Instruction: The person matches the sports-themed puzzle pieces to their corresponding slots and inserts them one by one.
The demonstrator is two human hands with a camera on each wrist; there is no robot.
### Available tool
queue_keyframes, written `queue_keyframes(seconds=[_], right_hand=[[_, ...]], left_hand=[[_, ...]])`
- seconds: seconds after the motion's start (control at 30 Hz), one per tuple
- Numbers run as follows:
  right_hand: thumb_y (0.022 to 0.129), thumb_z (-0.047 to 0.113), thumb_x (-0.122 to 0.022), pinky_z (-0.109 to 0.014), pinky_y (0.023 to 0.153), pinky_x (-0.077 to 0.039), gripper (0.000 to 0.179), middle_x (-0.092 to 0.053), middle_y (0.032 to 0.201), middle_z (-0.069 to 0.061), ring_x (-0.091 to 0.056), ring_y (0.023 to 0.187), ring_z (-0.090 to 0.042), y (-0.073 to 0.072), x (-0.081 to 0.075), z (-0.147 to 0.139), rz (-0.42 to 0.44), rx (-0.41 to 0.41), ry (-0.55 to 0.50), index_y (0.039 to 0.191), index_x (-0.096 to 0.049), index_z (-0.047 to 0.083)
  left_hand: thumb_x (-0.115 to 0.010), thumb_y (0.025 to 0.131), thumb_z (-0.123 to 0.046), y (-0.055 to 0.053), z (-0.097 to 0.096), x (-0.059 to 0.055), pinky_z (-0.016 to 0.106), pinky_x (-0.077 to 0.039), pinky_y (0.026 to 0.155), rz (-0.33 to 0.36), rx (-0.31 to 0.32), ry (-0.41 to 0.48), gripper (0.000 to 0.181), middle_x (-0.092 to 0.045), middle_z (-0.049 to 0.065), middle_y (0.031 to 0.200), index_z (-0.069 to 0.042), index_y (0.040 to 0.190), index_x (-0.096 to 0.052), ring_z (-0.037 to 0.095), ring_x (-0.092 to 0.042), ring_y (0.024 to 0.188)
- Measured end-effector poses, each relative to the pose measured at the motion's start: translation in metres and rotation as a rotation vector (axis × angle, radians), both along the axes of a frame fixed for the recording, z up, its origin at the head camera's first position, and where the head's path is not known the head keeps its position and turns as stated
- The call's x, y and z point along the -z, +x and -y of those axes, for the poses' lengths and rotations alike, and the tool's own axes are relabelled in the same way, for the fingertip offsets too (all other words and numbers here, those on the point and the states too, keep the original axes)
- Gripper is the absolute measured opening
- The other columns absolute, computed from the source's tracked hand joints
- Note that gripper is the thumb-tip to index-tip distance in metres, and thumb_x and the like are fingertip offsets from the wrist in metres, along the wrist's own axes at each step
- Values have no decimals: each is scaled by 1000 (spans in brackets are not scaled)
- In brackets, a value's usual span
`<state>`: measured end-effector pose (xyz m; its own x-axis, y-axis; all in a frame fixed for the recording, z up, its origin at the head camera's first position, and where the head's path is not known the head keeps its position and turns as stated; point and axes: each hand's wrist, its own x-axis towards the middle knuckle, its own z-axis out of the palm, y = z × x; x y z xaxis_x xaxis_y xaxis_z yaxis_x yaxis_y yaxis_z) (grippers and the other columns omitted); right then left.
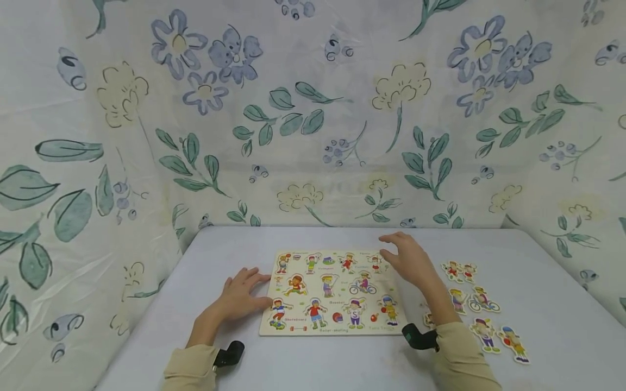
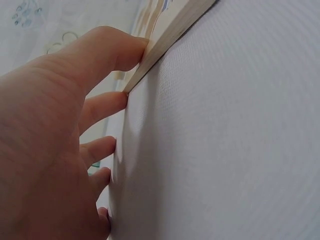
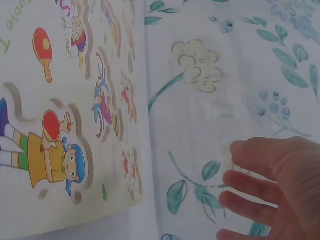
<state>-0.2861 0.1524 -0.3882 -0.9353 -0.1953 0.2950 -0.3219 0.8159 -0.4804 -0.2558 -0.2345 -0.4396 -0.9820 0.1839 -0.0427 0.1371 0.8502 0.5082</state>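
Puzzle board [image 1: 332, 293]: a pale wooden board with cartoon sport figures, lying flat on the desk [image 1: 303, 364] in the lower middle of the head view, between the two hands.
Left hand [image 1: 243, 296]: open, fingers spread and straight, resting on the desk at the board's left edge; in the left wrist view the thumb [image 2: 107, 52] and a fingertip touch the thin side of the board [image 2: 167, 37].
Right hand [image 1: 408, 260]: open, fingers relaxed and slightly bent, above the board's upper right corner; whether it touches the board cannot be told. In the right wrist view the right hand [image 3: 280, 192] holds nothing and sits at the lower right of the frame.
Loose pieces [image 1: 481, 304]: cut-out figures spread on the desk to the right of the board, in the lower right of the head view, apart from the board.
Hidden or cut off: the right forearm covers one loose piece [image 1: 428, 319] near the board's lower right corner and part of the board's right edge; the left wrist view shows only the board's side, not its face; the right wrist view crops the board [image 3: 65, 115] at left and top.
Readable writing: "Baseball" near the board's middle, "Roller-skating" along its bottom edge; a bottom-left word seems to read "Skateboard". The other captions are too small or blurred to read; the right wrist view shows only cut-off green letters at its upper left.
Wrist mounts: a black clamp at each sleeve, left [image 1: 229, 355] and right [image 1: 419, 336].
Surround: floral cloth [image 1: 313, 108] with blue flowers and green leaves behind and beside the desk.
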Motion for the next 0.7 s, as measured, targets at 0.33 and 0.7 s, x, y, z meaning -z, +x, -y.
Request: queue_keyframes(seconds=[0.33, 0.7], right_hand=[[97, 13, -61, -59, 103, -43, 34, -55, 135, -26, -49, 128, -45, -3, -5, -25, 33, 80, 23, 128, -62, -1], [99, 14, -56, -58, 102, -44, 40, -54, 135, -26, -51, 125, -45, 2, -8, -50, 155, 119, 19, 135, -55, -2]], left_hand=[[-72, 83, -39, 0, 0, 0, 68, -2, 116, -6, 17, -4, 65, -31, 26, 155, -9, 138, -55, 50, -12, 147], [-72, 83, -39, -1, 0, 0, 68, -2, 116, 1, 13, -14, 65, -30, 26, 156, -9, 139, -55, 50, -11, 147]])
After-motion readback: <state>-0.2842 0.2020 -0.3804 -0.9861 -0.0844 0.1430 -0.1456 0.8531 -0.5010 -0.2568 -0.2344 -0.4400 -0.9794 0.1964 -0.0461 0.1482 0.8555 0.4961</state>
